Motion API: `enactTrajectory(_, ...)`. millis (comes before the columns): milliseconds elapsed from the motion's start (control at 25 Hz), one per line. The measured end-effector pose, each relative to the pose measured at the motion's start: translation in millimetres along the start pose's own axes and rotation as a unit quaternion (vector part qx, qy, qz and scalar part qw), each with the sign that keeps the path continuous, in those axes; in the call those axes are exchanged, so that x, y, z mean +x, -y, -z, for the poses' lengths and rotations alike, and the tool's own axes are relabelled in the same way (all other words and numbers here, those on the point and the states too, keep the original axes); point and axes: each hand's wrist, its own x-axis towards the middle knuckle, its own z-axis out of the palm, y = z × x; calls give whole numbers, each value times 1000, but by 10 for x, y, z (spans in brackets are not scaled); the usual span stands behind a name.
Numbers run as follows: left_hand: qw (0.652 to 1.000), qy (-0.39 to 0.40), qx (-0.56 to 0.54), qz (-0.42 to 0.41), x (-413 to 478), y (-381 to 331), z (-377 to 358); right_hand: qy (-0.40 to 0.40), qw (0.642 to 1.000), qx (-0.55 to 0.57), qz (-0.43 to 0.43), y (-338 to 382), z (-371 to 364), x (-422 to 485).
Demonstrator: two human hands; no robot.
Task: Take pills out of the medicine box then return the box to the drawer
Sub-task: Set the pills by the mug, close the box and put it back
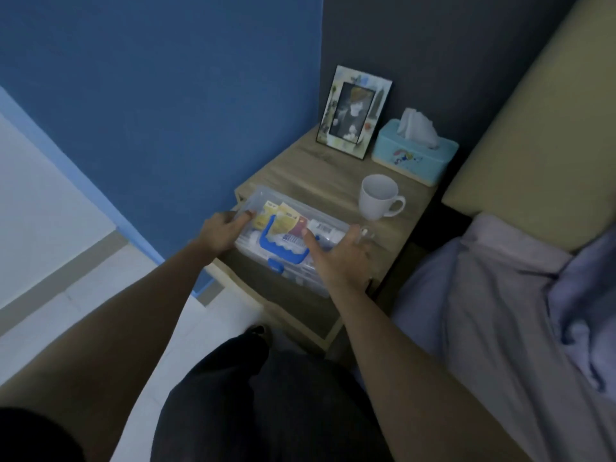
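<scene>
The medicine box [286, 228] is clear plastic with a blue handle and a blue latch, and its lid is closed. Yellow sachets and white tubes show through the lid. It is held level at the front edge of the nightstand top [316, 175], above the pulled-out drawer [300, 308]. My left hand [223, 233] grips its left end with the thumb on the lid. At the box's right end, my right hand [340, 258] has its thumb on top and fingers around the side. A small clear item [365, 232] lies on the nightstand just past my right fingers; I cannot tell what it holds.
A white mug [380, 196], a light blue tissue box [413, 158] and a photo frame [353, 111] stand on the nightstand behind the box. A bed with a pale sheet [493, 311] lies to the right, a blue wall [166, 111] to the left. My dark-clothed legs [266, 395] are below.
</scene>
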Motion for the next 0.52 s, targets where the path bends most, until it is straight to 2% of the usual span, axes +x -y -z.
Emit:
enactTrajectory(240, 999, 29, 34, 15, 223, 438, -244, -35, 999, 27, -32, -365, -453, -109)
enactTrajectory(360, 995, 76, 56, 40, 486, 619, -352, -58, 997, 9, -49, -480, -716, -76)
enactTrajectory(520, 987, 133, 66, 60, 738, 763, -455, 8, 996, 7, -92, -639, -1053, 119)
